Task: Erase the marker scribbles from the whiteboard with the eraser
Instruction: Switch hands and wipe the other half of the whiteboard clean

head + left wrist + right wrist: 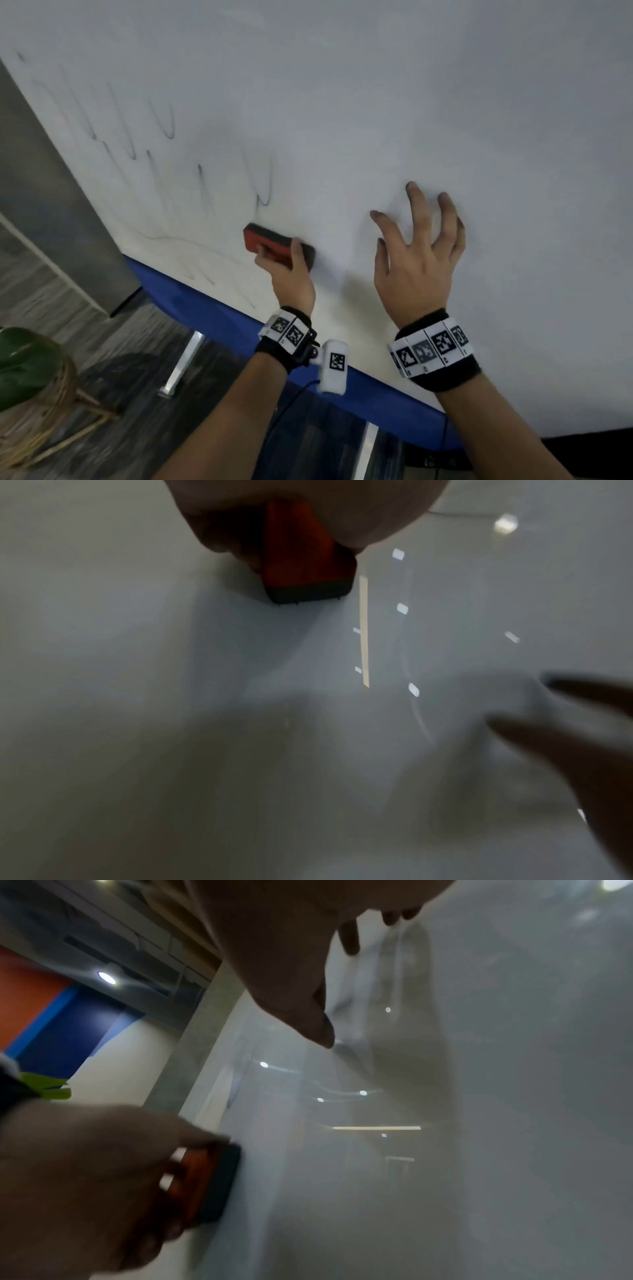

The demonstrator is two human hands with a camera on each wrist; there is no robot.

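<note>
Eraser [274,247]: red back, dark felt face, laid flat against the whiteboard [376,102] low down, just above the blue lower edge [219,318]. Left hand [291,281] has its grip clamped on it, thumb and fingers curled round the red back; the wrist views show the felt side meeting the board.

Marker scribbles [164,126]: dark loops and strokes to the left of the eraser, running from the upper left of the board down to faint lines near the bottom edge. Many look thinned or smeared.

Progress, as a judgement: the wide stretch right of the eraser reads clean, so roughly half or more of the board seems done; the left portion remains, including the loop directly above the eraser.

Right hand [418,260]: fingers spread apart, holding nothing, fingertips at or near the board; contact cannot be told. Fingertips look darkened.

Surface: glossy white, reflecting ceiling lights.

Room: wood-pattern floor [51,301], grey column [44,192] left of the board, woven basket with a green leaf [30,373] at lower left, metal stand legs [185,363] below the board.
</note>
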